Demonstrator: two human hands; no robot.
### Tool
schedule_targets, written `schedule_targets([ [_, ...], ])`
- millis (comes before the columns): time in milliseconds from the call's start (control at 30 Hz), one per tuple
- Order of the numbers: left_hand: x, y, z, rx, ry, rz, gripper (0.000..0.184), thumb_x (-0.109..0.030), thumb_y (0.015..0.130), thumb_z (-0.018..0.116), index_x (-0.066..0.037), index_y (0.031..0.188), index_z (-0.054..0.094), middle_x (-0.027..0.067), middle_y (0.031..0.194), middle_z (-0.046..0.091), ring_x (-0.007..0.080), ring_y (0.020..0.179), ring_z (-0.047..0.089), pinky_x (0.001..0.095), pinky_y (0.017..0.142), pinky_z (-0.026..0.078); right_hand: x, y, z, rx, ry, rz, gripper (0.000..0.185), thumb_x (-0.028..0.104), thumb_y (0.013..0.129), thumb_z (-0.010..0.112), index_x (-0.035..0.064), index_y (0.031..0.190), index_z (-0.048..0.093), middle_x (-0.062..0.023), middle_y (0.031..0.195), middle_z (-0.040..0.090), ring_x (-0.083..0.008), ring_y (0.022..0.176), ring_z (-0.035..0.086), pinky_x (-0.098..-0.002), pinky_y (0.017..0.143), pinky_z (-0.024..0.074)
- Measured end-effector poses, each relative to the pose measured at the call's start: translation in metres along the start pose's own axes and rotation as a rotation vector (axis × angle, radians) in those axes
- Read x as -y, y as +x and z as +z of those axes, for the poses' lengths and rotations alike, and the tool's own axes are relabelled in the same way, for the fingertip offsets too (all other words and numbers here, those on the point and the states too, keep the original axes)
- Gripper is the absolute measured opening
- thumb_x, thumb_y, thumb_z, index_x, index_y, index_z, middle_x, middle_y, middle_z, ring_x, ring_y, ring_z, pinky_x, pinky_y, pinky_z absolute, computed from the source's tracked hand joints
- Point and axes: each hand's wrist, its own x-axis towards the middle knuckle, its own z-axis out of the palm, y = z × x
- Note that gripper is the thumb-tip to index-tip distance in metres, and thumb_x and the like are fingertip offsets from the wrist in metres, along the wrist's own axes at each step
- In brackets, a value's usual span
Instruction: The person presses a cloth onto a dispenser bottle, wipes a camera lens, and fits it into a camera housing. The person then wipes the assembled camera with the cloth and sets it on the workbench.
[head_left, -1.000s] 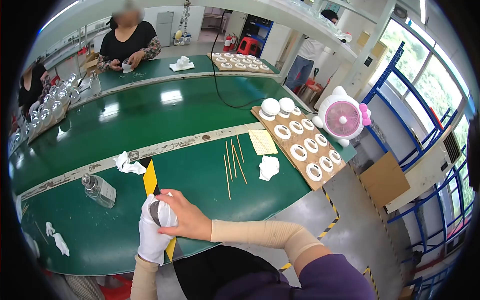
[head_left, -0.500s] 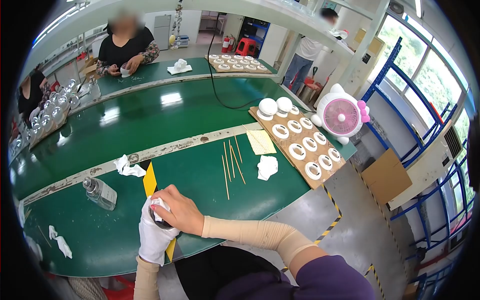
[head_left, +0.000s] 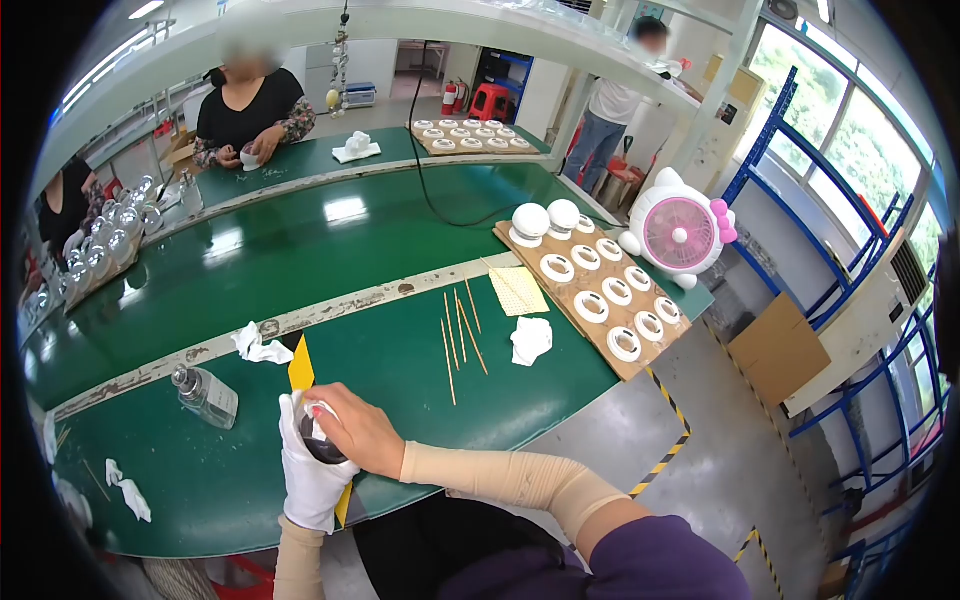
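Observation:
My left hand (head_left: 308, 482), in a white glove, is wrapped round a rounded piece with a dark surface (head_left: 326, 453). My right hand (head_left: 364, 432) is bare and lies over the top of that piece, pinching a white wipe (head_left: 317, 412) against it. The hands hide most of the piece, so its full shape cannot be made out. Just left of them stands a clear bottle (head_left: 207, 397) with a metallic top. A crumpled white wipe (head_left: 262, 344) lies behind the gloved hand, by a strip of yellow tape (head_left: 301, 366).
Several thin wooden sticks (head_left: 462, 335), a yellow cloth (head_left: 518, 291) and a white wad (head_left: 532, 341) lie to the right. Beyond is a board (head_left: 570, 290) with white rings and two domes, then a fan (head_left: 680, 237). Across the bench a person (head_left: 250, 110) handles a small piece.
The right hand has shifted slightly on the piece, and more of its dark surface shows. The camera view has moved a little. Both hands keep their hold.

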Motion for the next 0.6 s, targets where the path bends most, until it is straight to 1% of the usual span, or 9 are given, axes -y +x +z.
schedule_targets([
  [33,0.0,0.0,0.002,-0.046,0.04,0.099,0.102,-0.012,0.067,0.087,-0.006,0.149,0.027,0.0165,0.147,0.037,0.0299,0.129,0.046,0.0388,0.107,0.038,0.001,0.0,-0.001,-0.014,0.004,0.0,0.039,0.027,0.098,0.046,0.0058,0.13,0.048,-0.016,0.126,0.055,-0.0361,0.11,0.057,-0.0415,0.09,0.0479],
  [67,-0.002,0.002,0.001,-0.044,0.041,0.102,0.102,-0.012,0.067,0.087,-0.006,0.149,0.027,0.0165,0.147,0.037,0.0299,0.129,0.046,0.0388,0.107,0.038,0.001,0.001,-0.003,-0.017,0.004,-0.002,0.039,0.027,0.098,0.046,0.0058,0.13,0.048,-0.016,0.126,0.055,-0.0361,0.11,0.057,-0.0415,0.09,0.0479],
  [133,-0.007,0.005,-0.003,0.016,0.306,0.282,0.096,-0.013,0.069,0.085,-0.006,0.147,0.03,0.0172,0.147,0.038,0.0315,0.13,0.045,0.04,0.107,0.038,0.005,0.003,-0.009,0.099,-0.039,0.076,0.057,0.028,0.094,0.05,0.0053,0.144,0.035,-0.0189,0.14,0.047,-0.0363,0.123,0.051,-0.0405,0.099,0.0446],
  [167,-0.003,0.006,-0.005,0.017,0.308,0.286,0.096,-0.013,0.069,0.085,-0.006,0.147,0.03,0.0172,0.147,0.038,0.0315,0.13,0.045,0.04,0.107,0.038,0.004,0.003,-0.009,0.096,-0.037,0.073,0.057,0.028,0.094,0.05,0.0053,0.144,0.035,-0.0189,0.14,0.047,-0.0363,0.123,0.051,-0.0405,0.099,0.0446],
  [233,0.005,0.005,-0.011,0.106,0.373,0.378,0.086,-0.013,0.073,0.081,-0.007,0.145,0.035,0.0174,0.144,0.043,0.0337,0.128,0.046,0.0407,0.106,0.038,-0.001,0.005,-0.007,0.151,0.018,0.102,0.071,0.028,0.09,0.056,0.0033,0.149,0.027,-0.0214,0.146,0.039,-0.0359,0.133,0.042,-0.0389,0.108,0.0373],
  [267,0.006,0.003,-0.011,0.105,0.378,0.383,0.086,-0.013,0.073,0.081,-0.007,0.145,0.035,0.0174,0.144,0.043,0.0337,0.128,0.046,0.0407,0.106,0.038,-0.005,0.005,-0.009,0.148,0.02,0.097,0.071,0.028,0.09,0.056,0.0033,0.149,0.027,-0.0214,0.146,0.039,-0.0359,0.133,0.042,-0.0389,0.108,0.0373],
  [333,0.004,0.001,-0.01,0.053,0.314,0.275,0.073,-0.013,0.078,0.076,-0.008,0.142,0.04,0.0173,0.139,0.047,0.0354,0.126,0.048,0.042,0.105,0.039,-0.007,0.005,-0.017,0.281,0.118,0.025,0.076,0.028,0.089,0.06,0.0017,0.15,0.023,-0.0221,0.15,0.033,-0.0357,0.139,0.034,-0.0377,0.113,0.0304],
  [433,0.008,0.008,-0.014,0.111,0.459,0.351,0.069,-0.012,0.078,0.074,-0.008,0.14,0.043,0.0174,0.136,0.048,0.0366,0.123,0.05,0.043,0.104,0.04,0.0,-0.005,-0.029,0.347,0.11,0.03,0.079,0.026,0.09,0.064,-0.0024,0.15,0.021,-0.0226,0.154,0.026,-0.0341,0.143,0.027,-0.0372,0.116,0.0246],
  [600,-0.002,0.006,-0.01,0.078,0.43,0.354,0.06,-0.011,0.079,0.073,-0.009,0.134,0.049,0.0174,0.135,0.048,0.0369,0.122,0.05,0.0432,0.104,0.04,-0.001,-0.013,-0.03,0.295,0.125,0.051,0.081,0.034,0.09,0.063,-0.0028,0.149,0.022,-0.0229,0.152,0.029,-0.034,0.142,0.03,-0.0359,0.115,0.0273],
])
